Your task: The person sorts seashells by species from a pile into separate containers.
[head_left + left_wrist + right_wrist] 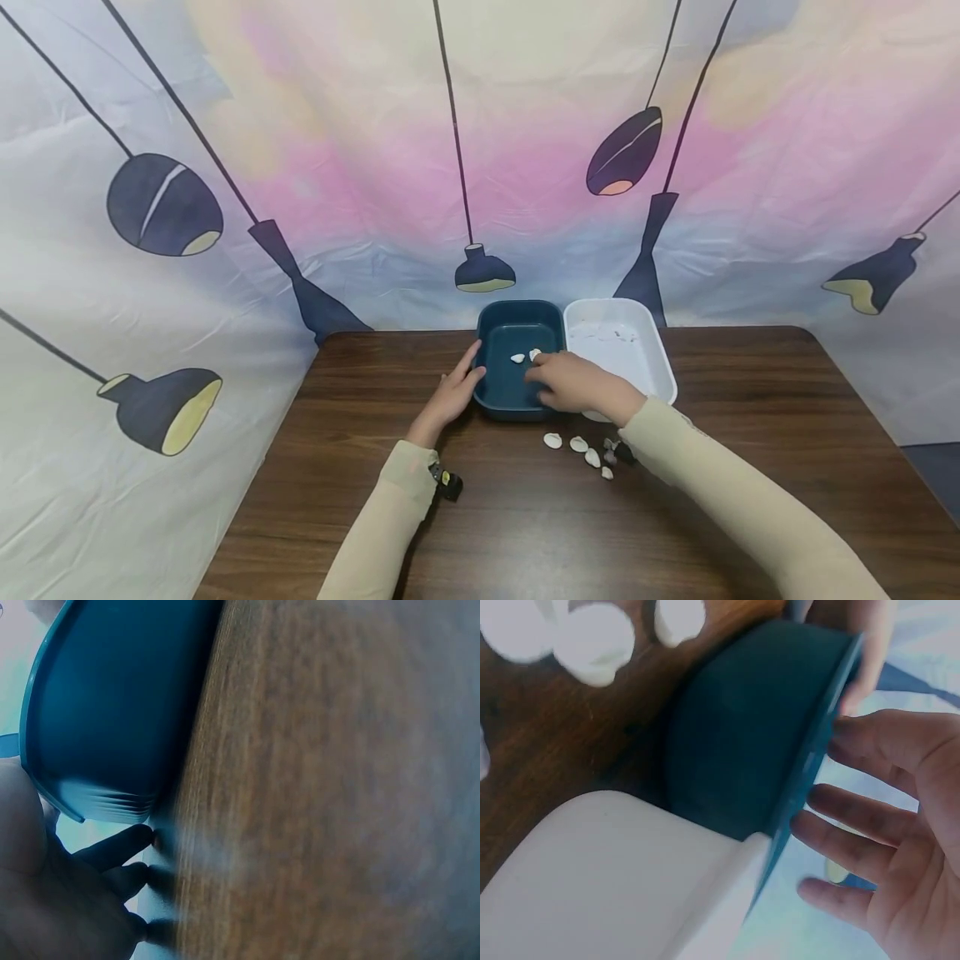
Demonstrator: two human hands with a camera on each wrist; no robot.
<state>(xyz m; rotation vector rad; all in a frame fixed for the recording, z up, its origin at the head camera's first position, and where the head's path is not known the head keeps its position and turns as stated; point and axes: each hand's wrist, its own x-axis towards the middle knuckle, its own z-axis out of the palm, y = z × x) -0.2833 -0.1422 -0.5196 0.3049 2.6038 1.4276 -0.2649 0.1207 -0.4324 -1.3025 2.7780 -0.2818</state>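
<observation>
A dark teal tray [500,400] stands on the table, with two white shells [517,358] showing inside it. My left hand [450,393] is at the tray's left side, its fingers extended and the thumb by the rim. In the left wrist view, the fingers [126,847] reach past the tray's corner close to the tabletop. Over the tray's right part is my right hand [577,383], fingers loosely bent and spread. The right wrist view shows nothing between those fingers [855,844]. One shell lies right by its fingertips in the head view; whether they touch, I cannot tell.
A white tray [662,379] adjoins the teal one on the right and holds small dark bits. In front lie several white shells [552,441] and some dark stones [609,455], partly behind the right sleeve. A printed cloth [375,167] hangs behind the wooden table [510,533].
</observation>
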